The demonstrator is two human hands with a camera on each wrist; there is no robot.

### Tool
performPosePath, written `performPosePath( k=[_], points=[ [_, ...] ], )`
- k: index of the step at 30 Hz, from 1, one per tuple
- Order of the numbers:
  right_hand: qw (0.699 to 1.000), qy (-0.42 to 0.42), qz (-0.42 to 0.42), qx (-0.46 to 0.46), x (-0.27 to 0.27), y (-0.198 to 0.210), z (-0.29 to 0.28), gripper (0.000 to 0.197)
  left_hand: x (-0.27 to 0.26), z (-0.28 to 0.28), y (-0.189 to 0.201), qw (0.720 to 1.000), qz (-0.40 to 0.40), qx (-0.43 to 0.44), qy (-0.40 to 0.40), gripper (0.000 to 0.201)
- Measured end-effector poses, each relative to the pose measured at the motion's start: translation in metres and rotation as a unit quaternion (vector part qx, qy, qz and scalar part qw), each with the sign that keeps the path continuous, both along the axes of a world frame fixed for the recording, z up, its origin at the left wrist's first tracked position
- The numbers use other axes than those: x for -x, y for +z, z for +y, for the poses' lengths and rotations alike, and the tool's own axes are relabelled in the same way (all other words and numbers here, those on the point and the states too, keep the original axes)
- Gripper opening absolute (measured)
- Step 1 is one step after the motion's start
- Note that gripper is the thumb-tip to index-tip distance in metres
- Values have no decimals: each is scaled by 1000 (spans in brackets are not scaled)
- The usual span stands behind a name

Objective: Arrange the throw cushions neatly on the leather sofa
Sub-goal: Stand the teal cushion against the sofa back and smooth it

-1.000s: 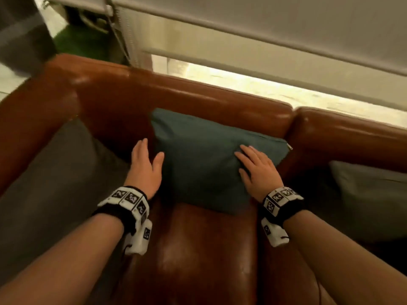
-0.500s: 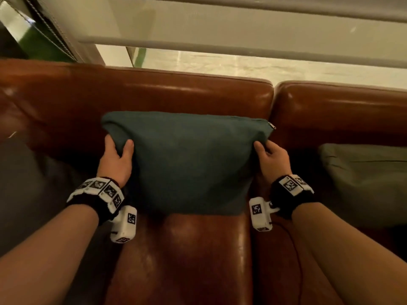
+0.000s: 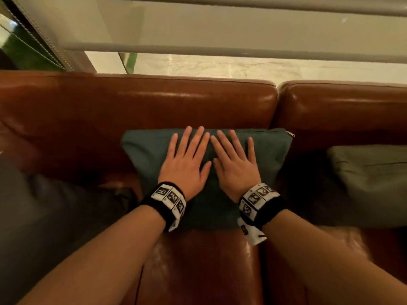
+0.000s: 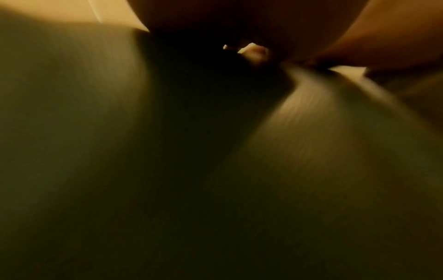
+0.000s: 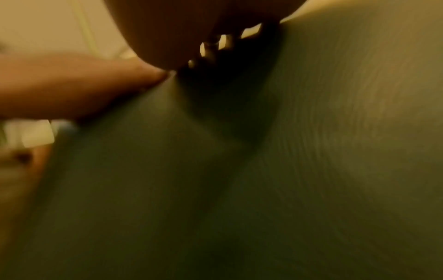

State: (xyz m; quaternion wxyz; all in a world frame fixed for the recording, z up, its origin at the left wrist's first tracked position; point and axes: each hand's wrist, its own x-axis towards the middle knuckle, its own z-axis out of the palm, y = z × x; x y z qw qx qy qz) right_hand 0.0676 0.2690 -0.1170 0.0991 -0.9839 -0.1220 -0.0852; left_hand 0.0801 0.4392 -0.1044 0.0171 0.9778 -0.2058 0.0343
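Note:
A teal cushion (image 3: 145,150) with a zip at its top right corner leans against the back of the brown leather sofa (image 3: 136,102). My left hand (image 3: 187,159) and right hand (image 3: 233,161) lie flat side by side on its middle, fingers straight and spread, pressing the fabric. Both wrist views are blurred and dim; they show the cushion's cloth (image 4: 311,132) (image 5: 335,113) filling the frame, with my right thumb (image 5: 95,85) lying on it.
An olive-green cushion (image 3: 370,183) lies on the right seat against the backrest. A dark grey cushion (image 3: 44,216) lies on the left seat. Behind the sofa, a window with a lowered blind (image 3: 198,23).
Both hands have let go of the teal cushion's upper corners and come together flat on its middle. The cushion now sits lower against the backrest.

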Motion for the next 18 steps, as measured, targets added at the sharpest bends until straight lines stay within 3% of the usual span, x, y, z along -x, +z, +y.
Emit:
performPosePath(
  k=[2, 8, 11, 13, 14, 16, 18],
  points=[
    [998, -6, 25, 52, -16, -10, 3, 58, -17, 7, -11, 999, 17, -33, 14, 70],
    [991, -120, 50, 41, -31, -19, -68, 64, -36, 73, -20, 998, 1, -53, 34, 70],
    [986, -131, 82, 66, -30, -12, -79, 66, -37, 109, -13, 994, 28, -39, 94, 66],
    [986, -132, 79, 66, -30, -1, -77, 65, -35, 120, -10, 982, 42, 34, 179, 61],
    [986, -138, 67, 63, -31, 4, -78, 63, -37, 121, -6, 960, 64, 120, 244, 59],
    [985, -152, 63, 41, -38, 13, -86, 57, -45, 117, 4, 867, 148, 304, 367, 57],
    [984, -145, 101, 7, -49, 18, -100, 55, -52, 113, 7, 790, 217, 406, 405, 55]
  ],
)
